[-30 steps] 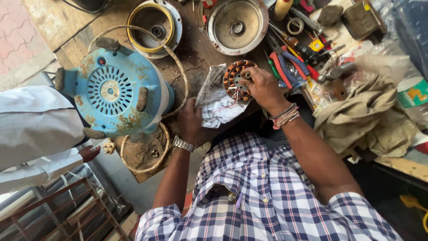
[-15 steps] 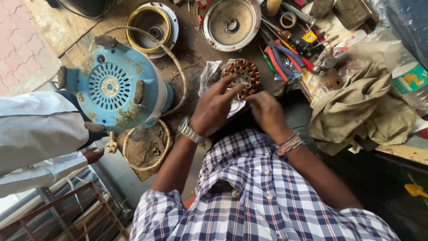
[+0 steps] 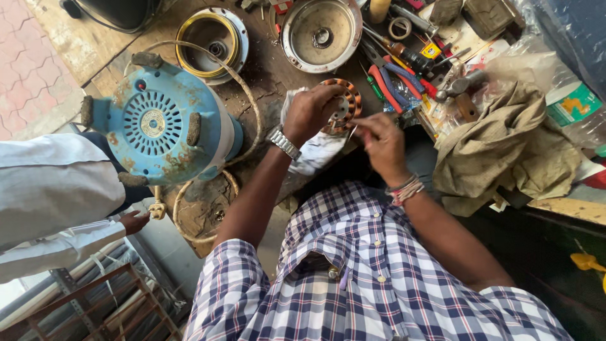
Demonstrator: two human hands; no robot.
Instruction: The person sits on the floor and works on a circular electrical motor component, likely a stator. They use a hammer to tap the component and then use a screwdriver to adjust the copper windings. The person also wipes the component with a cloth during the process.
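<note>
The left hand point(image 3: 310, 113) closes its fingers over a copper coil ring point(image 3: 341, 104) resting on white paper point(image 3: 315, 151), while just beside it the right hand point(image 3: 380, 142) hovers half curled, pinching nothing I can make out, with pliers point(image 3: 388, 79) beyond it and a blue motor point(image 3: 161, 123) off past the left hand.

Left hand point(image 3: 310, 113) grips copper-wound stator point(image 3: 341, 105); right hand point(image 3: 380, 140) just beside.

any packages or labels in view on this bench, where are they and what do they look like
Green and white carton: far right, under clear plastic, boxy.
Small yellow label: among the tools, top right, squarish, yellow with red.
Red and white pack: top edge, mostly cut off.
No screens or signs.
</note>
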